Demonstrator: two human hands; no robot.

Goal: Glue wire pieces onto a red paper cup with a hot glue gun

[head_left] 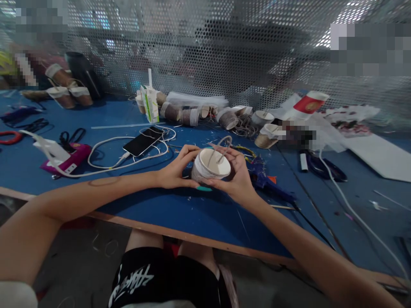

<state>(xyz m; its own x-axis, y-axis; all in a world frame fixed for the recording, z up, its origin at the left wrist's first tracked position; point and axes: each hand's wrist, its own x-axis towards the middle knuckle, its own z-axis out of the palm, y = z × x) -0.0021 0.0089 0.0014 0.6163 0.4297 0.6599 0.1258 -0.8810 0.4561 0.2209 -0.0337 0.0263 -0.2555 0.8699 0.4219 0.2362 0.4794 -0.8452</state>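
Both of my hands are around a small paper cup (210,164) whose outside is wrapped in greyish cord and whose pale round end faces up toward me. A loop of grey cord (226,140) rises from that pale face. My left hand (180,169) grips the cup's left side, fingers behind and thumb low in front. On the right side my right hand (236,175) holds it the same way, thumb at the lower front. A turquoise patch (204,188) shows under the cup, between the thumbs. A blue glue gun (269,186) lies just right of my right hand.
A phone (143,141) with a white cable lies left of the cup, near a purple power strip (72,160). Several cord-wrapped cups (190,116) line the back by the perforated metal screen (199,55). A red-and-white cup (310,104) and white board (382,156) are at right.
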